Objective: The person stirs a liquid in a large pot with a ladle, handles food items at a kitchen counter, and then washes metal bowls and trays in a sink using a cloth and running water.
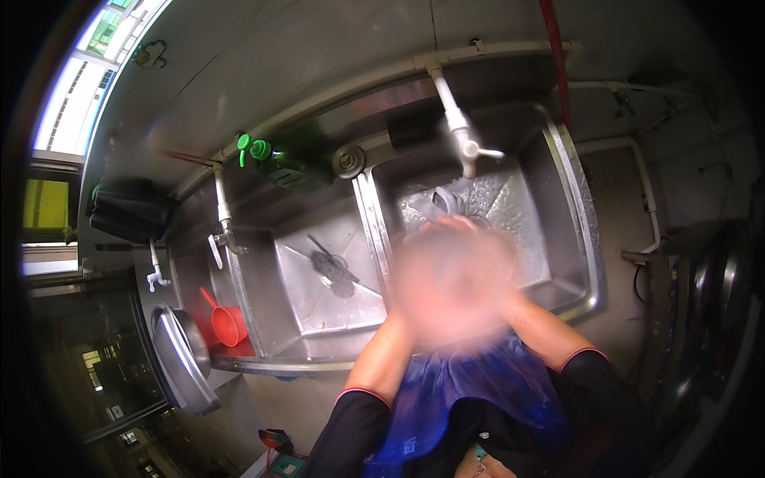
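My left hand [415,290] and my right hand [501,281] are close together over the near side of the right stainless steel sink basin [568,263]. A round blurred patch covers most of both hands, so whatever they hold or touch is hidden. A few fingertips show at its upper edge. Just beyond them, a pale grey curved item [443,200] lies on the wet basin floor, too indistinct to name. A white plastic tap [468,149] hangs above the basin's far side.
The left basin [299,299] holds a steel wool scrubber [334,275] and a dark thin stick. A red dipper [229,325] sits farther left, near leaning metal pans [182,358]. Behind the basins stand a green pump bottle [293,161] and a metal drain strainer [348,161].
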Tool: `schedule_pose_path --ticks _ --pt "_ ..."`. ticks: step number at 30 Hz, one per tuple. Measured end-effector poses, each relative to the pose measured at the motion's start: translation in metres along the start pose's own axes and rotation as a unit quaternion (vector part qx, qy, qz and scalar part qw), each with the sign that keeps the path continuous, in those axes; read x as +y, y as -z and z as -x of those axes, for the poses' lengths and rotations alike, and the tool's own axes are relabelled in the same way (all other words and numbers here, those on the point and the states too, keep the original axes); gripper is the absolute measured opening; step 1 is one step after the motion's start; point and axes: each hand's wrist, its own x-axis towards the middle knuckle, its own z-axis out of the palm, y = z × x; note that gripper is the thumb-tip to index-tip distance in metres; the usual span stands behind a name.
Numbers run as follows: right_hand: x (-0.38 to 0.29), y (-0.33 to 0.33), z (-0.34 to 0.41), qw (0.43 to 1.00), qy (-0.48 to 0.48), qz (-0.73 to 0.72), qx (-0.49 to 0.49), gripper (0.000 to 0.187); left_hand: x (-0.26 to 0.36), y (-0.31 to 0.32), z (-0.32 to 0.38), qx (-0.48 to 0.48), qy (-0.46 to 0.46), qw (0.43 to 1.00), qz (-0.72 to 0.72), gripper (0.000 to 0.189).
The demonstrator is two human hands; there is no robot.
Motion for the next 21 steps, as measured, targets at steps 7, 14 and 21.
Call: schedule_pose_path --ticks 7,14,21 --pt "0.099 -0.012 -0.051 0.966 -0.185 -0.182 0.006 0.031 -0.003 -0.017 0.020 -0.002 -0.017 0.995 -0.097 0.038" --pt "0.060 -0.061 0.001 0.659 -0.524 -0.538 0.041 0.058 -0.020 0.000 -0.001 0.073 -0.114 0.961 -0.241 0.034" --pt "0.096 -0.029 0.003 0.730 -0.546 -0.402 0.085 0.059 -0.008 -0.004 -0.006 -0.106 -0.195 0.782 -0.582 0.033"
